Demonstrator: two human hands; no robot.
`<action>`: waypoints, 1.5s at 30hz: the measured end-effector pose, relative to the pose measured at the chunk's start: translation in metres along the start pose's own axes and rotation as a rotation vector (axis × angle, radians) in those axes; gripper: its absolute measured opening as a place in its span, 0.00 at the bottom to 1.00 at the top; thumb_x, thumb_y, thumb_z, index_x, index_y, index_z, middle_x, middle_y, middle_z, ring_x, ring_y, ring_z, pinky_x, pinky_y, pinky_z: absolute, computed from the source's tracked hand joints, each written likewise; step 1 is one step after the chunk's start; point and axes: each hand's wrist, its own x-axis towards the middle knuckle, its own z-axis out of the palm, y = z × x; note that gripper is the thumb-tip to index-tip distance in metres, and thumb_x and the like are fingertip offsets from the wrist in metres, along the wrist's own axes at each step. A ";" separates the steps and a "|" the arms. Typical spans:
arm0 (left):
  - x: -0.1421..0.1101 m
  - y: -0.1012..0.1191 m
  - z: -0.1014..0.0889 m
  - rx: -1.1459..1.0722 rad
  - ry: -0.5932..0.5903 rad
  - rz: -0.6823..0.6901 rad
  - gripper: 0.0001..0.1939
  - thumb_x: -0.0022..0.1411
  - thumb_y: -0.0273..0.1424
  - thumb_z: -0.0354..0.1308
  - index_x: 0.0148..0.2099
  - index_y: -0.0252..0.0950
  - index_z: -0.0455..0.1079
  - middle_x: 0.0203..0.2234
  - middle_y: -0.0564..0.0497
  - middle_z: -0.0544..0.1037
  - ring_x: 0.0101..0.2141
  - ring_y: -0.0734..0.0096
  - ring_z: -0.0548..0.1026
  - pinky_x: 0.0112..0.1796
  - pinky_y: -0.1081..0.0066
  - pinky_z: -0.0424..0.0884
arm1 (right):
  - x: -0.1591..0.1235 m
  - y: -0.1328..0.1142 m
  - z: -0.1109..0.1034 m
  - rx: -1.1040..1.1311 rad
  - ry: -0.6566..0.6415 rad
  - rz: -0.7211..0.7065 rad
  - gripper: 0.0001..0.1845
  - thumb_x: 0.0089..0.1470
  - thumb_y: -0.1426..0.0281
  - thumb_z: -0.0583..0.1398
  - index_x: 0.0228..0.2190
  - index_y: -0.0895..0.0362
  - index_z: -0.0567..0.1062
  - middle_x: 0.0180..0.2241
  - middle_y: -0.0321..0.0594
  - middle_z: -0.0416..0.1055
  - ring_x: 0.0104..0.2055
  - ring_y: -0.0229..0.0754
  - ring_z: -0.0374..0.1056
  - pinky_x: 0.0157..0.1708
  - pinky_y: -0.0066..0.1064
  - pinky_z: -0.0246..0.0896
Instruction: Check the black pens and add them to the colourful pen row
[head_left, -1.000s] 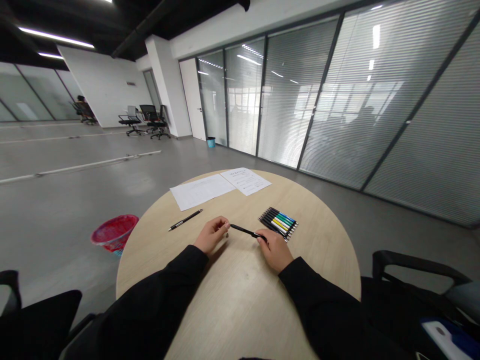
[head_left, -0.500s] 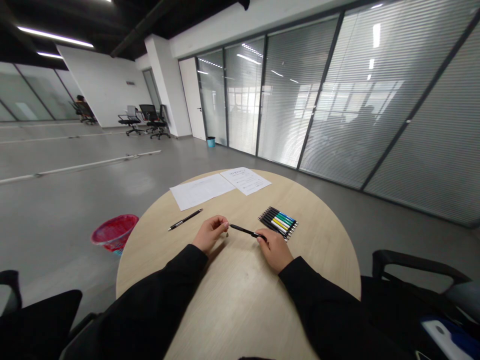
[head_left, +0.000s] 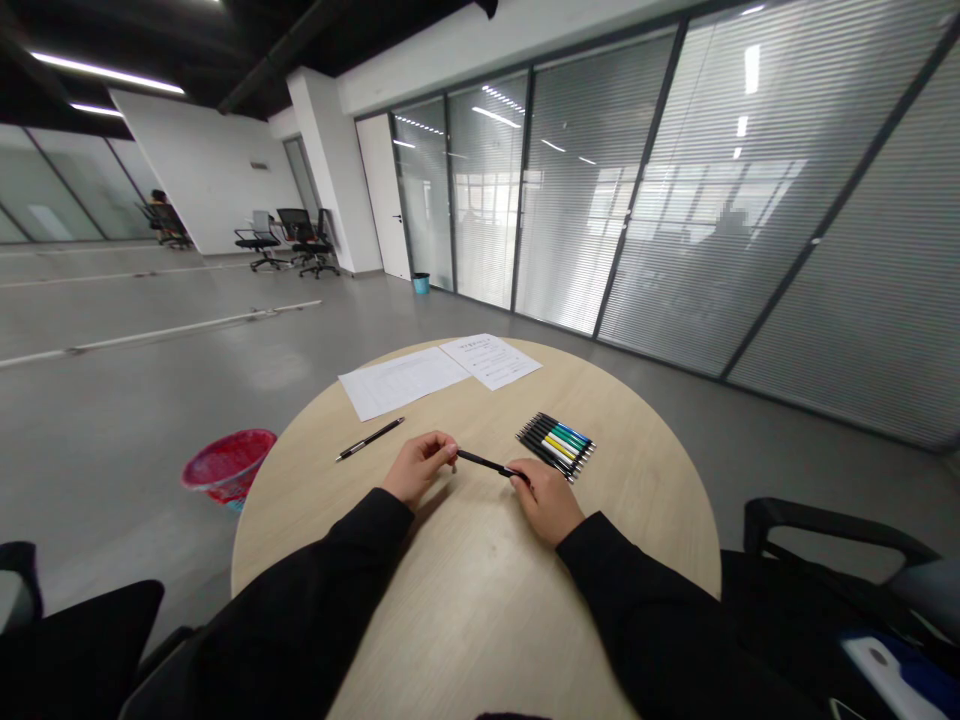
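A black pen (head_left: 482,461) is held above the round table between my two hands, sloping slightly down to the right. My right hand (head_left: 550,500) is closed around its right end, thumb along the barrel. The pinched fingertips of my left hand (head_left: 421,470) meet its left end. Whether a small part is also between them is hidden. Beside my right hand lies a tight row of several pens (head_left: 556,446), mostly black, with white, yellow, green and blue ones. Left of my left hand, a single black-and-silver pen (head_left: 370,439) lies on the table.
Two printed sheets of paper (head_left: 405,382) lie at the far side of the round wooden table (head_left: 480,620). A red bin (head_left: 229,465) stands on the floor at left. Black chairs flank the table, one with an armrest (head_left: 840,525) at right.
The pen has turned slightly in my fingers, and its left end is a little closer to my left fingertips. Both hands stay nearly in place.
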 end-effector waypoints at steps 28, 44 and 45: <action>0.025 -0.018 -0.009 1.355 -0.193 0.374 0.11 0.65 0.26 0.49 0.31 0.34 0.70 0.29 0.45 0.74 0.32 0.63 0.72 0.36 0.65 0.64 | 0.002 0.005 -0.001 0.006 0.053 0.157 0.11 0.57 0.75 0.54 0.37 0.57 0.76 0.35 0.41 0.76 0.38 0.43 0.70 0.41 0.32 0.60; 0.008 -0.018 -0.013 1.034 -0.061 0.376 0.08 0.68 0.28 0.41 0.41 0.36 0.62 0.32 0.48 0.70 0.31 0.66 0.68 0.34 0.67 0.64 | 0.003 0.005 -0.002 0.003 0.047 0.166 0.11 0.56 0.77 0.55 0.37 0.57 0.76 0.35 0.41 0.75 0.38 0.43 0.69 0.41 0.33 0.61; 0.007 -0.018 -0.012 1.024 -0.059 0.382 0.08 0.69 0.28 0.41 0.41 0.36 0.61 0.31 0.48 0.69 0.31 0.66 0.68 0.34 0.67 0.64 | 0.003 0.005 -0.002 0.001 0.047 0.163 0.11 0.56 0.77 0.55 0.37 0.57 0.76 0.35 0.41 0.75 0.38 0.43 0.69 0.41 0.33 0.61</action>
